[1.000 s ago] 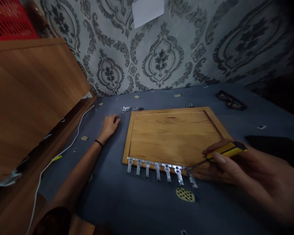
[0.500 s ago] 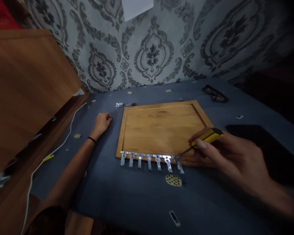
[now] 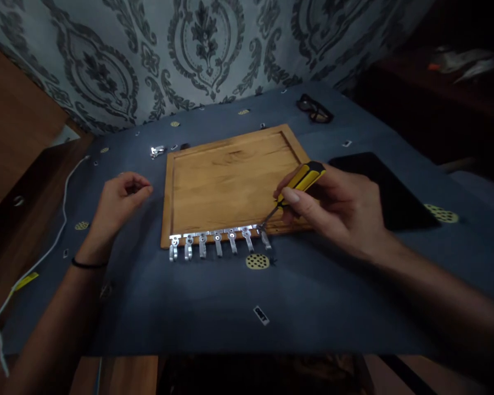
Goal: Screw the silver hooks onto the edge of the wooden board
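Note:
My right hand (image 3: 341,206) grips a yellow-and-black screwdriver (image 3: 302,181), tilted, its tip down at the rightmost of several silver metal hinge-like pieces (image 3: 232,240). These pieces stand in a row along the near edge of a wooden board (image 3: 226,186), their arms hanging over the edge. To the left of the board, my left hand (image 3: 123,198) is raised a little above the cloth, fingers curled and thumb tip close to the forefinger. Whether anything small is between those fingertips is hidden.
Another silver metal piece (image 3: 157,152) lies beyond the board's left corner. Dark-framed glasses (image 3: 315,108) sit at the back right. A black flat object (image 3: 379,189) lies right of the board. A white cable (image 3: 63,211) runs along the left side of the grey cloth (image 3: 197,307).
The view has shifted, so the board sits further left and higher. My left hand has lifted from a resting fist to a looser curl. The screwdriver stands steeper, its tip still at the rightmost piece.

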Motion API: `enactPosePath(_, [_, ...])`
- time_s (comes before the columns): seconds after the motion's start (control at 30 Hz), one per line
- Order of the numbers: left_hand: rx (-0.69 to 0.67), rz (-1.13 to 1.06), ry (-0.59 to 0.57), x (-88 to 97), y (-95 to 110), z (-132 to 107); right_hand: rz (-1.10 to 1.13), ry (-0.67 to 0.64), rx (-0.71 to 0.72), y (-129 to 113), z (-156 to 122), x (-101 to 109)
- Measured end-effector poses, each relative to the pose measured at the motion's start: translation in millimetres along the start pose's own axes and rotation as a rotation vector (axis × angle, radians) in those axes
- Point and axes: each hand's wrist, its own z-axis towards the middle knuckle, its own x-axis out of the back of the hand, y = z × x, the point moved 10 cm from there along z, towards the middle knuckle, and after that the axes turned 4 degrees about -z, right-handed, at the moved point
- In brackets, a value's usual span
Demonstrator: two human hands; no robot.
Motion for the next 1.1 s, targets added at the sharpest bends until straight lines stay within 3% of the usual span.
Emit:
enactPosePath(0.1, [-0.026, -0.234, -0.176, -33.6, 46.8, -28.1, 0.001, 0.002, -0.015, -2.0, 0.7, 0.5])
enactPosePath(0.2, [-0.037, -0.325, -0.379, -70.3, 88.1, -54.2, -0.031, -0.005, 0.003, -5.0, 2.1, 1.0])
enactPosePath(0.3, [-0.057, -0.325, -0.551, -99.3, 115.6, -70.9, -0.054, 0.011, 0.088, -9.6, 3.0, 3.3])
enactPosePath(0.43, [-0.151, -0.309, -0.699, -124.2, 141.8, -80.0, -0.037, 0.028, 0.165, -11.7, 3.3, 4.9])
enactPosePath(0.57, [-0.194, -0.296, -0.796, -146.3, 150.9, -82.4, -0.035, 0.025, 0.214, -15.6, 3.0, 5.0])
enactPosePath(0.73, [-0.245, -0.277, -0.838, -165.5, 150.6, -78.9, -0.053, 0.048, 0.239, -19.4, 2.3, 7.6])
enactPosePath(1.1, [-0.302, -0.186, -0.812, -170.2, 143.3, -76.0, -0.113, 0.025, 0.248, -22.9, 0.7, 5.9])
